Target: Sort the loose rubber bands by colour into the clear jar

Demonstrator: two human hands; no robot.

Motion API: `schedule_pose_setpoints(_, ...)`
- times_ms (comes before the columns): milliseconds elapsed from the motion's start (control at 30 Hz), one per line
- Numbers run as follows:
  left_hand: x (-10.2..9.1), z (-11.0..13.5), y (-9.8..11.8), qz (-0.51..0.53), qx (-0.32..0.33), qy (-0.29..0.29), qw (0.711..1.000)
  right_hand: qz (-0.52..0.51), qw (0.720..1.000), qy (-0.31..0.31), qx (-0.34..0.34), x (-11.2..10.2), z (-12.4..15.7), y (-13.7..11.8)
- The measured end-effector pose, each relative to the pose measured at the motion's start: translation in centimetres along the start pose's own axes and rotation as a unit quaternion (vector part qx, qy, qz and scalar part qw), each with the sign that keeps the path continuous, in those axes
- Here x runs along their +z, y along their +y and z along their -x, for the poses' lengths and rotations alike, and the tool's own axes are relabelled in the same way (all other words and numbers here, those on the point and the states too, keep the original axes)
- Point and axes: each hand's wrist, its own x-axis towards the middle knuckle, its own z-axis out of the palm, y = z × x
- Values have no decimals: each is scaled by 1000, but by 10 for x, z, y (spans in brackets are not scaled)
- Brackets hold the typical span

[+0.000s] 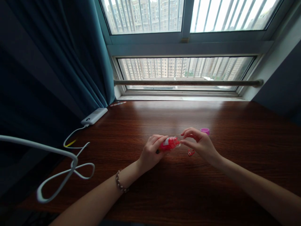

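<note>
My left hand (152, 150) is closed around a small clear bottle (171, 143) with red contents and a white label. The bottle lies tilted on its side, its open mouth facing right. At that mouth is my right hand (199, 141), its thumb and fingers apart, the thumb tip touching or almost touching the rim. Between those fingers I see nothing plain. A small red-and-white looped piece (191, 152) lies on the table just below my right hand. Behind the right hand sits a pink-purple ring-shaped cap (205, 131), partly covered by the knuckles.
The brown wooden table (235, 125) reaches to the window sill. A white power bank (94, 116) lies at the back left by the blue curtain (94, 62). Its white cable (70, 169) loops over the left side. A metal rail (188, 83) crosses the window.
</note>
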Motion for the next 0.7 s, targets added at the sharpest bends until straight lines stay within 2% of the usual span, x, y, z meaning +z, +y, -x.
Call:
schedule_pose_setpoints(33,-1,0,0,2,-29,17,999,25,1000,-1,16,-3,-2,1)
schedule_pose_setpoints(100,-3,-1,0,5,-98,57,994,126,989,-51,54,-12,-6,5)
schedule_pose_setpoints(200,-3,0,-3,22,-179,109,978,313,929,-179,86,-23,-8,14)
schedule_pose_setpoints(233,-2,0,-4,33,-193,119,973,345,909,-215,92,-25,-8,16)
schedule_pose_setpoints(300,-1,0,-6,53,-208,126,968,350,892,-267,106,-25,-6,21)
schedule_pose_setpoints(367,0,0,-7,59,-209,123,968,316,895,-294,115,-21,-4,25)
schedule_pose_setpoints(433,0,0,-7,50,-198,120,971,289,907,-289,106,-14,-3,28)
schedule_pose_setpoints(700,-2,-3,-2,20,-159,98,982,167,970,-177,-7,19,2,32)
